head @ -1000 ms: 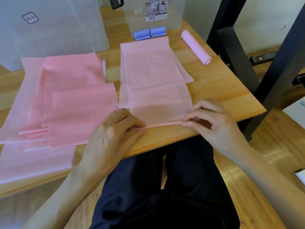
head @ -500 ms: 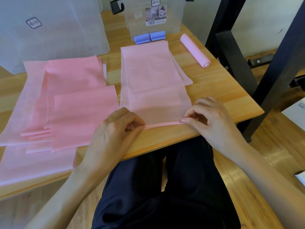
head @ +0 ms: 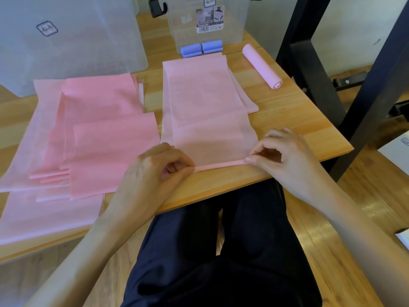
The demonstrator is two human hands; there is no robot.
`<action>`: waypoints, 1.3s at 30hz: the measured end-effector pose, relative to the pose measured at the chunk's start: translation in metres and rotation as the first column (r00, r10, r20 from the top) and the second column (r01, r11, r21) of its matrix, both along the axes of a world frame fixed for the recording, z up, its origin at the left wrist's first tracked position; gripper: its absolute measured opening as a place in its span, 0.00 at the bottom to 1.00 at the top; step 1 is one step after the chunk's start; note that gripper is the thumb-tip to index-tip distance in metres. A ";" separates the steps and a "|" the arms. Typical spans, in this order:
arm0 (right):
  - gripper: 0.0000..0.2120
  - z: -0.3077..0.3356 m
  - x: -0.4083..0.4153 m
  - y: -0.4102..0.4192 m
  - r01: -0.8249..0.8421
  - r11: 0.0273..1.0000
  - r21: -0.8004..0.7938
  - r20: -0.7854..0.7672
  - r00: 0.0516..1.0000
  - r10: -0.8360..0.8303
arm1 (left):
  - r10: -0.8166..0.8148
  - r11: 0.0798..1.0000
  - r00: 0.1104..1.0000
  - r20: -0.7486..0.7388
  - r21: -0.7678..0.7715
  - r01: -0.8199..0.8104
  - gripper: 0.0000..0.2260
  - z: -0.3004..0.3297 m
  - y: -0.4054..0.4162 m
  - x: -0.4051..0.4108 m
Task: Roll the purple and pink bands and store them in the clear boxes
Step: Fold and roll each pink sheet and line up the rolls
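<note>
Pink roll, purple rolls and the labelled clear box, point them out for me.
Pink roll (head: 261, 65), head view, middle of its side.
Purple rolls (head: 201, 48), head view, where the two meet.
Labelled clear box (head: 234, 23), head view, front wall right of the label.

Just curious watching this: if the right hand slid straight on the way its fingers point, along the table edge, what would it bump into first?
Probably the left hand, which pinches the other end of the thin pink roll that the right hand grips.
</note>
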State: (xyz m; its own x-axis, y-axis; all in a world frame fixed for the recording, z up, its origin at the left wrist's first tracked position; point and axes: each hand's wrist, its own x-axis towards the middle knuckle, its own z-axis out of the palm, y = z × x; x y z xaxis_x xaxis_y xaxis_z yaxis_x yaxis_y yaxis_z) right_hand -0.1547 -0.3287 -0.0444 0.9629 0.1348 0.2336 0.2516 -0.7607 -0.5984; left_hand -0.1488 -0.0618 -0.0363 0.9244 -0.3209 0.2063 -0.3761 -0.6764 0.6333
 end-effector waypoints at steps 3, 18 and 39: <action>0.10 -0.004 0.000 0.003 0.040 0.999 0.029 0.084 0.996 -0.043 | 0.048 0.999 0.998 0.046 -0.023 -0.047 0.07 -0.002 -0.004 0.000; 0.14 -0.002 0.003 -0.006 -0.045 0.998 -0.034 0.015 0.999 0.046 | -0.011 1.000 1.000 -0.015 0.027 0.011 0.06 0.000 0.002 0.000; 0.12 -0.017 0.007 0.001 -0.014 0.999 0.037 0.213 0.977 0.006 | 0.096 0.995 0.983 0.157 0.014 -0.100 0.02 -0.009 -0.003 0.008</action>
State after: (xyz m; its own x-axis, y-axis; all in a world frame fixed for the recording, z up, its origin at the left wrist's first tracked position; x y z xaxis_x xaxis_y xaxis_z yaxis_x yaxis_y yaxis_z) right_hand -0.1481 -0.3278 -0.0609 0.8893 0.1309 0.4382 0.3837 -0.7349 -0.5591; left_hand -0.1410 -0.0649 -0.0453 0.9086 -0.2365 0.3442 -0.4003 -0.7281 0.5565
